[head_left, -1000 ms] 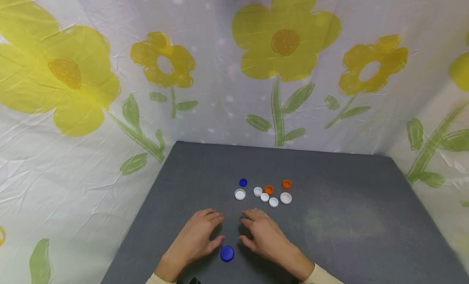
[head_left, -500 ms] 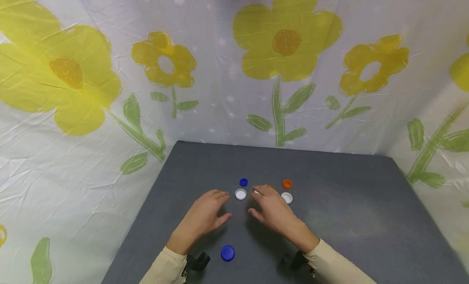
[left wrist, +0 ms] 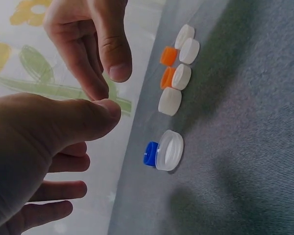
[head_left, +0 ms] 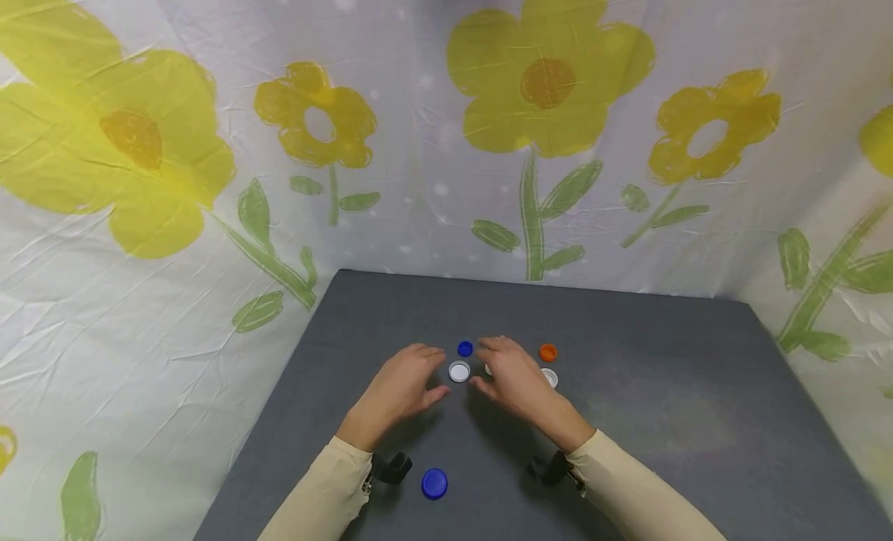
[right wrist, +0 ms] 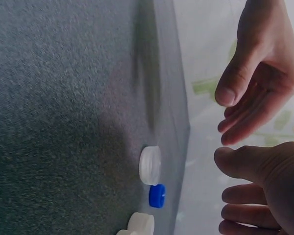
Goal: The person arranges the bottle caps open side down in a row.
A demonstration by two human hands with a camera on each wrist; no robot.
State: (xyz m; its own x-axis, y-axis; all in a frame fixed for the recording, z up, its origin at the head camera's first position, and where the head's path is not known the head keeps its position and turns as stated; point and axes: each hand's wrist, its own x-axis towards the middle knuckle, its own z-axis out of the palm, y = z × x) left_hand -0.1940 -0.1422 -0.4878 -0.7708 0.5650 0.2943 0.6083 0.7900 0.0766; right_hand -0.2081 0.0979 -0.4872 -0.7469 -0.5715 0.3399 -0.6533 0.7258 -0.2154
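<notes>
Both sets of fingers spread loose, holding nothing: the left hand [head_left: 401, 387] hovers at 9 o'clock of a white cap [head_left: 459, 371], the right hand [head_left: 512, 374] at 3 o'clock. A small blue cap [head_left: 465, 349] sits at its 12 o'clock on the grey desk [head_left: 663, 417].

left hand [head_left: 401, 387], right hand [head_left: 515, 377] (relaxed), flanking white cap [head_left: 459, 371]

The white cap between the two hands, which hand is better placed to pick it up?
Probably the left hand: its fingertips lie right beside the white cap, open and empty. The right hand hovers over the other caps.
</notes>
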